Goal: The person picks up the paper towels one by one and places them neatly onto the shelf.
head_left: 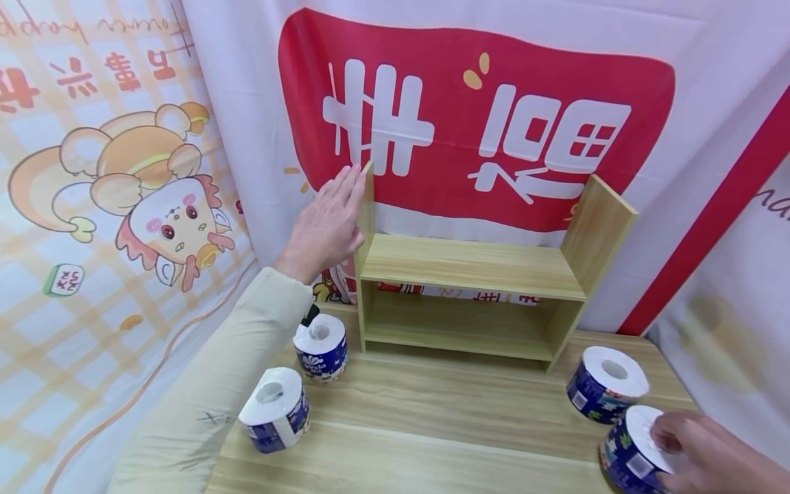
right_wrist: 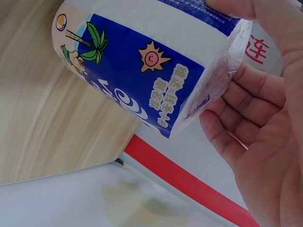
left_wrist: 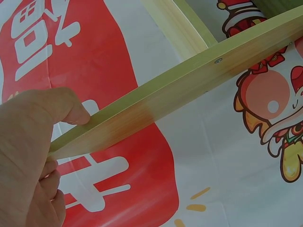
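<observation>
A small light-wood desk shelf point(head_left: 472, 261) stands at the back of the table, with two raised side panels and a board between them. My left hand point(head_left: 327, 223) grips the upper end of its left side panel point(left_wrist: 123, 118), the thumb lying along the panel's edge in the left wrist view. At the front right, my right hand point(head_left: 710, 446) holds a wrapped toilet paper roll point(head_left: 629, 453) by its upper end. In the right wrist view this roll point(right_wrist: 137, 71) shows blue printed wrapping, and the fingers point(right_wrist: 236, 101) curl at its clear plastic end.
Another toilet paper roll point(head_left: 607, 384) stands just behind the held one. Two further rolls, one farther back point(head_left: 321, 346) and one nearer point(head_left: 274, 412), stand on the left of the wooden table point(head_left: 432, 425) beside my left sleeve. Printed cloth point(head_left: 259, 89) hangs behind and on both sides.
</observation>
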### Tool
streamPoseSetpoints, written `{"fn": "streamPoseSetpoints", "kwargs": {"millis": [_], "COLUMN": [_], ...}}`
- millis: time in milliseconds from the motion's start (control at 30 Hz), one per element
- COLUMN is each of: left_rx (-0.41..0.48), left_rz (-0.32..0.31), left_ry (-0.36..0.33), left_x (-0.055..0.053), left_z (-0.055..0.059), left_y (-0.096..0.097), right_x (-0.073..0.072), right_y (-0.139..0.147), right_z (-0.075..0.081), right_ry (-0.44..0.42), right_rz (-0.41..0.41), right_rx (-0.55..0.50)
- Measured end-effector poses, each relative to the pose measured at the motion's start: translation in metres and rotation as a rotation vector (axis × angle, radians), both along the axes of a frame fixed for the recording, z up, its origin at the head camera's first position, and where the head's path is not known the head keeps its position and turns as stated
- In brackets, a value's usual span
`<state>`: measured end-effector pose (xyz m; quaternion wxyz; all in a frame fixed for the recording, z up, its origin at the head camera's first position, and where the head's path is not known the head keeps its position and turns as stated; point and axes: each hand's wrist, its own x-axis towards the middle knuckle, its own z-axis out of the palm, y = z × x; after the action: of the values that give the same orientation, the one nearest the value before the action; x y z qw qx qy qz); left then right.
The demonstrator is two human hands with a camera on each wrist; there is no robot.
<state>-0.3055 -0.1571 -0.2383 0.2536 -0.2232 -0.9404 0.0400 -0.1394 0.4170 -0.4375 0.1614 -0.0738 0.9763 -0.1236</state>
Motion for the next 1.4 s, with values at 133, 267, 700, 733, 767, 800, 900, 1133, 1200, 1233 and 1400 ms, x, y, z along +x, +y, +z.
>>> {"fn": "streamPoseSetpoints", "kwargs": {"millis": [133, 267, 700, 733, 767, 800, 900, 1133, 1200, 1233, 1400], "left_rx": [-0.006, -0.009, 0.003, 0.004, 0.005, 0.005, 0.003, -0.003, -0.004, -0.004, -0.005], "left_rz": [-0.001, -0.001, -0.002, -0.003, -0.002, -0.001, 0.001, 0.002, 0.002, 0.003, -0.001], "left_ry": [0.005, 0.007, 0.007, 0.006, 0.005, 0.005, 0.006, 0.004, 0.003, 0.004, 0.011], "left_x": [0.0, 0.0, 0.0, 0.0, 0.0, 0.0, 0.0, 0.0, 0.0, 0.0, 0.001], "left_z": [0.0, 0.0, -0.001, -0.001, -0.001, -0.001, -0.001, -0.001, 0.0, 0.0, 0.0], "left_y": [0.0, 0.0, 0.0, 0.0, 0.0, 0.0, 0.0, 0.0, 0.0, 0.0, -0.001], "right_x": [0.0, 0.001, 0.001, 0.001, 0.0, 0.001, 0.002, 0.003, 0.002, 0.002, -0.001], "right_y": [-0.002, -0.002, -0.01, -0.011, -0.012, -0.012, -0.014, -0.023, -0.026, -0.027, -0.034], "right_z": [0.003, 0.005, 0.013, 0.014, 0.014, 0.015, 0.016, 0.018, 0.016, 0.015, 0.011], "right_ry": [-0.023, 0.0, 0.092, 0.078, 0.078, 0.083, 0.147, 0.21, 0.307, 0.36, 0.573], "right_rz": [0.009, 0.069, 0.184, 0.178, 0.18, 0.187, 0.232, 0.26, 0.32, 0.355, 0.498], "right_rx": [-0.028, -0.037, -0.051, -0.054, -0.056, -0.058, -0.046, -0.024, -0.043, -0.048, -0.088]}}
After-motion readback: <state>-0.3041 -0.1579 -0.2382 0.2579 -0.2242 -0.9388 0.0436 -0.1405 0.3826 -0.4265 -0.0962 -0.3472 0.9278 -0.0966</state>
